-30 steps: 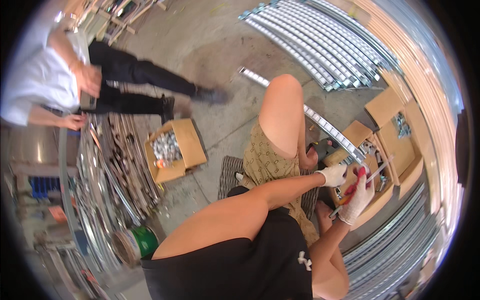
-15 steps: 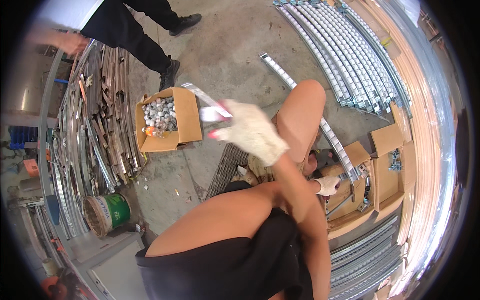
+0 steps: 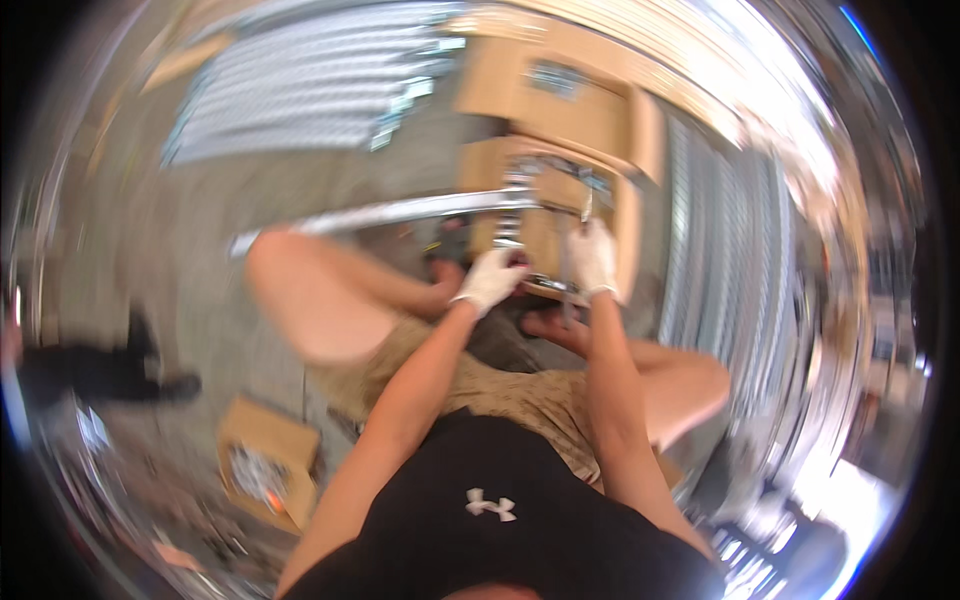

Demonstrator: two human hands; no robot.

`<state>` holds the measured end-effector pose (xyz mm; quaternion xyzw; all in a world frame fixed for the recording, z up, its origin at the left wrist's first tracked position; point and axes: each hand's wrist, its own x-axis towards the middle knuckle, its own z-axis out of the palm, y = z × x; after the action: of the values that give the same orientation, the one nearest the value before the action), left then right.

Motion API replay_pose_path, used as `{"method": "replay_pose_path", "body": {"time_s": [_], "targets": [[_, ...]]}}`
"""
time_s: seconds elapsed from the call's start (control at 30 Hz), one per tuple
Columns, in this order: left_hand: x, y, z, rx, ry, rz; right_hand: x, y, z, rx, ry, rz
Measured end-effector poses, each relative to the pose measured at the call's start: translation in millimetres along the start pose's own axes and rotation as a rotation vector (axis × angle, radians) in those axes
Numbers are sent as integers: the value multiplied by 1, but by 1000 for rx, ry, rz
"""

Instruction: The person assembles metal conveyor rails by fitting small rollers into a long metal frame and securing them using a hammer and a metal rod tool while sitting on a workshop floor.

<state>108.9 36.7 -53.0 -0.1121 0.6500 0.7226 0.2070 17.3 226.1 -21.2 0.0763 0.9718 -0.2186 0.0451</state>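
Both my hands wear pale work gloves and reach into or over an open cardboard box on the floor in front of me. My left hand is closed at the near left edge of the box. Its fingertips are blurred, and what they hold cannot be made out. In the fingers of my right hand is a small thin metal piece, over the right of the box. A long pale metal strip lies from my left knee across to the box. Small shiny metal fittings stand along the box's left side.
Behind is another opened carton. Long metal strips lie at the far left, and metal channels at the right. A carton of small pale parts sits at lower left, near another person's dark-clothed legs.
My view has swung from the left to the box in front. My right hand has come back from beside the carton of small parts, and the short strip it held is no longer seen there.
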Motion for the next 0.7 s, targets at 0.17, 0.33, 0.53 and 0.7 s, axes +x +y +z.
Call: {"method": "replay_pose_path", "body": {"time_s": [0.17, 0.33, 0.53, 0.7], "targets": [[7, -7, 24, 165, -180, -134, -31, 107, 53, 201, 193, 102], [5, -10, 18, 485, -298, -157, -50, 59, -23, 282, 396, 162], [9, -10, 27, 628, -333, -238, -190, 93, -239, 712, 814, 148], [12, -7, 34, 763, -389, -290, -319, 266, -217, 789, 937, 797]]}}
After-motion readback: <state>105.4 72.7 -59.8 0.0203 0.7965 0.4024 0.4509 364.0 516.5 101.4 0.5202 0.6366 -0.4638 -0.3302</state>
